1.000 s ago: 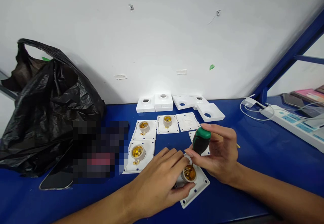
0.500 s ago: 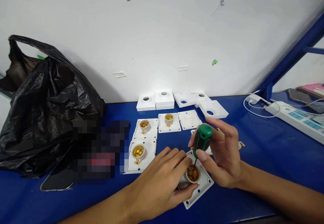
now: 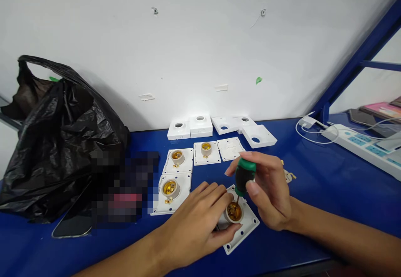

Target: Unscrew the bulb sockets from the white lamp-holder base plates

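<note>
A green and black screwdriver (image 3: 245, 176) is upright in my right hand (image 3: 271, 189), held by its handle between thumb and fingers. Its tip reaches down into the brass-lined lamp socket (image 3: 234, 212) on a white square base plate (image 3: 247, 229). My left hand (image 3: 203, 222) is closed around the socket, thumb at the front and fingers behind. Left of my hands lie similar plates with sockets (image 3: 171, 188), (image 3: 177, 157) and, farther back, a plate with a socket (image 3: 206, 148). Beside that one is a bare plate (image 3: 231, 148).
White covers with round holes (image 3: 201, 127) line the wall. A black plastic bag (image 3: 69, 143) and a dark phone (image 3: 73, 222) are at the left. On the right are a power strip (image 3: 363, 143) with white cables and small loose parts (image 3: 288, 176) beyond my right hand.
The camera view has shifted slightly. My right hand's fingers have changed position around the screwdriver handle, which leans a little differently. My left hand keeps its hold on the socket.
</note>
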### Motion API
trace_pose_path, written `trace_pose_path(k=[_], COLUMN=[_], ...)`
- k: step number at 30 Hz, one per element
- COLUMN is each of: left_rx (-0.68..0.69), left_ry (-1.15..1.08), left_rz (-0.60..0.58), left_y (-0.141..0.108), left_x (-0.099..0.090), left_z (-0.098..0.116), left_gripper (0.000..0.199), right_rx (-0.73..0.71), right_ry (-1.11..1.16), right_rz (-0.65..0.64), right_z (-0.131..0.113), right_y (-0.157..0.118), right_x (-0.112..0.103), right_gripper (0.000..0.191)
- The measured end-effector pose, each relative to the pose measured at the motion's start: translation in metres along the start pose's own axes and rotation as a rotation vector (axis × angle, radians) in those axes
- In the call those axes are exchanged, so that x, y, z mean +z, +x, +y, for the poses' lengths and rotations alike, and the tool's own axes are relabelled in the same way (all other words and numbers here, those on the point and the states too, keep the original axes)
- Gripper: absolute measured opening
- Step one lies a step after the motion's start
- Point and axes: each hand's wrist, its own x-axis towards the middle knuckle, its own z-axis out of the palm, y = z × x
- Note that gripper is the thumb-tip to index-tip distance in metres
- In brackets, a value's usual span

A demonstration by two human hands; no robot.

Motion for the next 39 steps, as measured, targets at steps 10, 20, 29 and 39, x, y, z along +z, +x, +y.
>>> trace_pose_path(k=[10, 20, 29, 39], left_rx=[-0.004, -0.035, -0.035, -0.007], left_ry=[-0.018, 0.016, -0.010, -0.006], left_rz=[-0.014, -0.023, -0.010, 0.016], left_y=[-0.001, -0.002, -0.003, -0.006], left_x=[0.002, -0.002, 0.000, 0.000], left_z=[0.002, 0.004, 0.005, 0.003], left_gripper=[0.024, 0.027, 0.024, 0.023], right_rx=[-0.120, -0.076, -0.111, -0.168], right_ry=[-0.009, -0.046, -0.059, -0.113], right_rz=[0.008, -0.026, -0.017, 0.012], right_z=[-0.008, -0.008, -0.013, -0.013], right_y=[0.003, 0.003, 0.007, 0.011], right_x=[0.006, 0.005, 0.007, 0.005], right_gripper=[0.073, 0.057, 0.067, 0.068])
